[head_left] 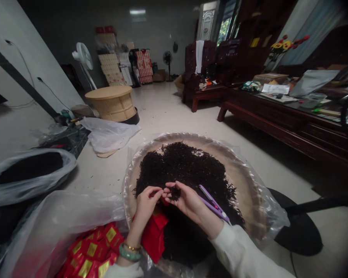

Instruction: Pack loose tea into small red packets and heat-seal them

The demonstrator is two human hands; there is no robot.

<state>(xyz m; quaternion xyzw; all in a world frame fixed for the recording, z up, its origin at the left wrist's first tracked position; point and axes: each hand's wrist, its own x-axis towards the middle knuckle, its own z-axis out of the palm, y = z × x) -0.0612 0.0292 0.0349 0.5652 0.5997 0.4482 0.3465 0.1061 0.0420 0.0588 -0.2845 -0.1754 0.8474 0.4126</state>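
Note:
My right hand point(188, 200) is turned palm up, fingers curled around a small clump of dark dried leaves point(174, 193), which look like tea. Thumb and fingertips of my left hand point(147, 200) are pinched together at the right fingertips; whatever lies between them is too small to make out. Below both hands a heap of the same leaves point(188, 166) fills much of a wide round tray point(251, 185) lined with clear plastic. Red packets point(153, 235) lie under my left wrist. Beside my right hand, a purple-and-white clamp-like tool point(213, 202) rests on the leaves.
Left of the tray, a plastic bag point(89, 208) holds red-and-gold packets point(92, 249); another open bag point(34, 170) holds dark contents. A round wooden drum-like stand point(111, 102) is farther back. A black fan base point(298, 231) and a dark wooden table point(278, 127) stand at right.

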